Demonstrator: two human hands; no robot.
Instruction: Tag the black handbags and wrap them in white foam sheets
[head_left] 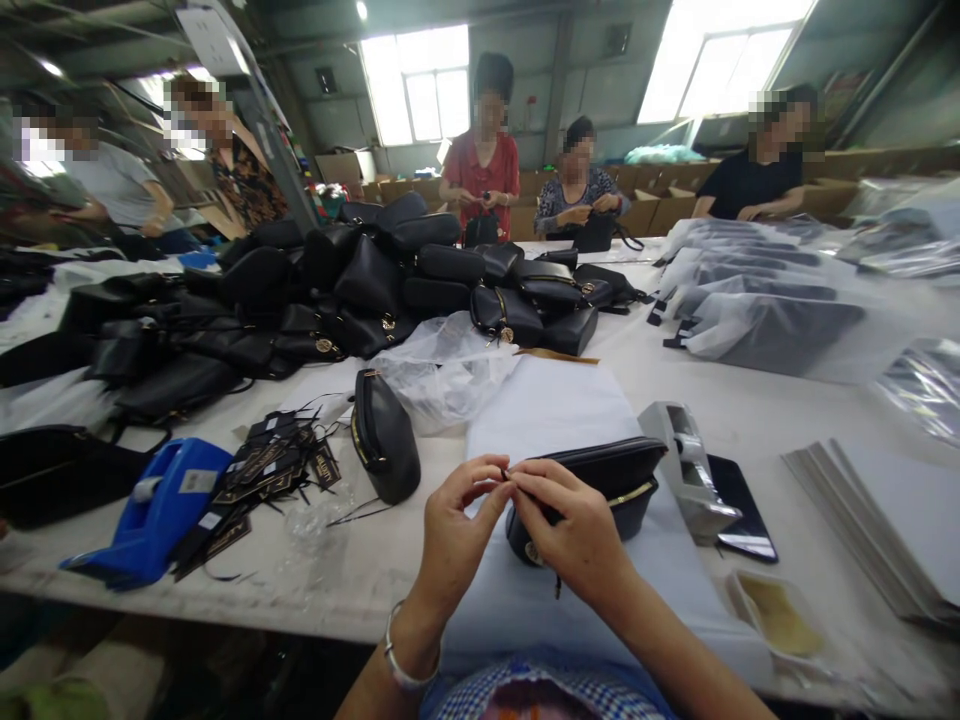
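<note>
My left hand (459,525) and my right hand (576,522) meet fingertip to fingertip above a black zipped bag (619,468). Both are closed in a pinch at one small dark bit, too small to name. Beneath them the bag lies on white paper (555,400), its gold zip and round gold emblem facing me and partly covered by my right hand. To the left a second small black bag (390,440) stands on the table. Beside it lies a heap of black hang tags (277,460) with strings.
A blue tape dispenser (161,510) sits at left; a grey one (686,470) and a phone (742,505) at right. Black bags (367,275) are piled behind. Wrapped bags (772,320), stacked grey sheets (862,530) and a small dish (776,612) lie right. Several people work beyond.
</note>
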